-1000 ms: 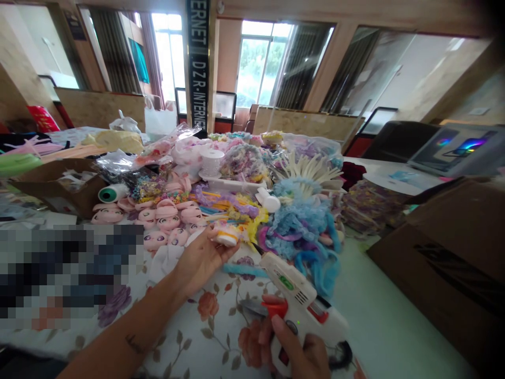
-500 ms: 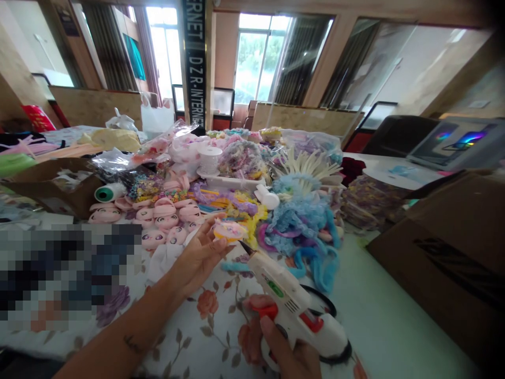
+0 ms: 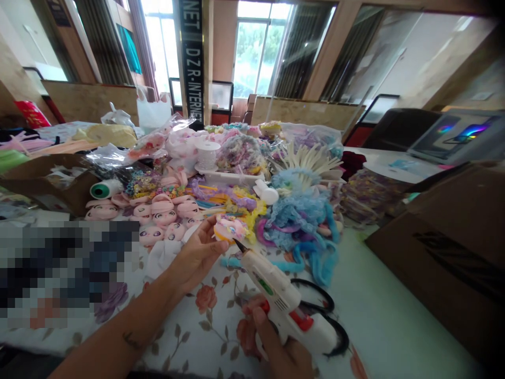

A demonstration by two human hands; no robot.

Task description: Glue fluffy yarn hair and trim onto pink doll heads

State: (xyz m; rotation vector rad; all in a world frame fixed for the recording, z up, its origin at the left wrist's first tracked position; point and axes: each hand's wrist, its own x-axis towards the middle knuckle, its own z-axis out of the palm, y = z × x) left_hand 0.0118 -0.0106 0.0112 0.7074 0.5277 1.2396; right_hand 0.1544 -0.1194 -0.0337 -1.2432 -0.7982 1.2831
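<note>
My left hand (image 3: 200,257) pinches a small round decorated piece (image 3: 230,228), pink and white on top with an orange-yellow edge; its exact kind I cannot make out. My right hand (image 3: 278,339) is wrapped round the handle of a white hot glue gun (image 3: 276,284) with a red trigger. The gun's dark nozzle points up and left, just below and right of the piece. Whether it touches is hard to tell. Behind my left hand lie several pink doll heads (image 3: 163,213) with painted eyes. Blue curly trim (image 3: 290,221) is heaped beyond the gun.
A flowered cloth (image 3: 213,337) covers the table. Cardboard boxes stand at the right (image 3: 442,247) and left (image 3: 47,184). At the back are a white spool (image 3: 208,155), bagged trims and cream strips (image 3: 305,160). The gun's black cord (image 3: 329,297) loops beside it.
The glue gun has shifted slightly left and up, and its nozzle has tipped further upward. The decorated piece has turned to show more of its top. The camera view has tilted slightly downward.
</note>
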